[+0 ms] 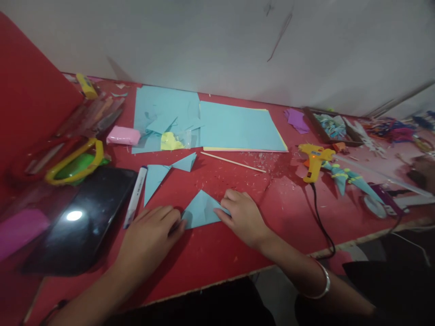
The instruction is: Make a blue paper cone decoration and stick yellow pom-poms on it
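Note:
A light blue folded paper lies on the red table with its peak pointing away from me. My left hand has curled fingers and thumb closed on the paper's left corner. At the right corner, my right hand pinches the paper between thumb and fingers. Cut blue pieces lie beyond my left hand, beside a white marker. A thin wooden stick lies farther back, in front of stacked blue sheets.
On the right are a yellow glue gun with a black cord, blue paper cones and a tape roll. A black tablet-like slab, yellow-handled scissors and a pink packet are on the left. A wall stands behind.

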Motion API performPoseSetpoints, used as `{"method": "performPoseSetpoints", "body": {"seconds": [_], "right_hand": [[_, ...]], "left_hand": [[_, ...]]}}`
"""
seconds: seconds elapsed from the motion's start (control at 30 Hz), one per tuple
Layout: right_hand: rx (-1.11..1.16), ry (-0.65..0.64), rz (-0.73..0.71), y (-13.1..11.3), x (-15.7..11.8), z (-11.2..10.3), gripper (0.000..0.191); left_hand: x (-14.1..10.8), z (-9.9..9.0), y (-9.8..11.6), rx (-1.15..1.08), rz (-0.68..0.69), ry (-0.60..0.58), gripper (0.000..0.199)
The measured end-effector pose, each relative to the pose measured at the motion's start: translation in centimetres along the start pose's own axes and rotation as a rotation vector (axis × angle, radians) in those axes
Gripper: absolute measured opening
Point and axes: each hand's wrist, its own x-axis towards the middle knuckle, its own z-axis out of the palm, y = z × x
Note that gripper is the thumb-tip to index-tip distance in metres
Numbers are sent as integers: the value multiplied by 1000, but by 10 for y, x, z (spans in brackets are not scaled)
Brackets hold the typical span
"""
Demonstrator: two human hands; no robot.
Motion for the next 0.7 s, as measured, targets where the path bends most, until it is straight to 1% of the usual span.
{"method": "performPoseSetpoints", "body": {"seconds": [0.37,0.7], "right_hand": [[-28,-41,15,-1,2,-4,26],[-56,-35,24,-3,4,-3,28]], "left_hand": [[1,0,2,15,-12,5,32],[1,-1,0,3,-46,-107,31]]}}
